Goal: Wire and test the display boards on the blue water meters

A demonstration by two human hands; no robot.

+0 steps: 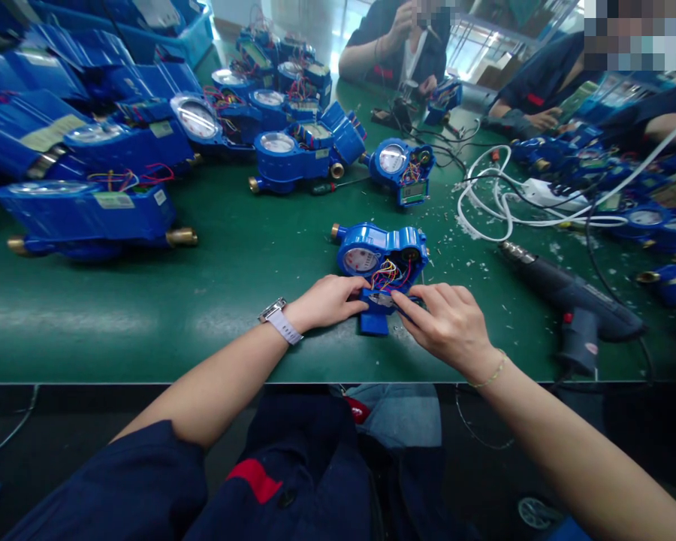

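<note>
A blue water meter (360,261) with a round dial lies on the bench in front of me, its housing open and coloured wires (387,276) showing. At its near side is a small board in a blue frame (380,299), joined to the wires. My left hand (335,299) is closed, thumb and index finger gripping the left end of this part. From the right, my right hand (449,321) presses its index finger on the part, the other fingers bent against the housing. Its thumb is mostly hidden. A blue flap (374,324) sticks out below.
A heat gun (583,297) lies at right, near white cables (507,207) and scattered scraps. Another open meter (397,161) and a screwdriver (338,185) are behind. Many meters (95,214) crowd the left. Co-workers (397,45) sit across the green bench (230,300).
</note>
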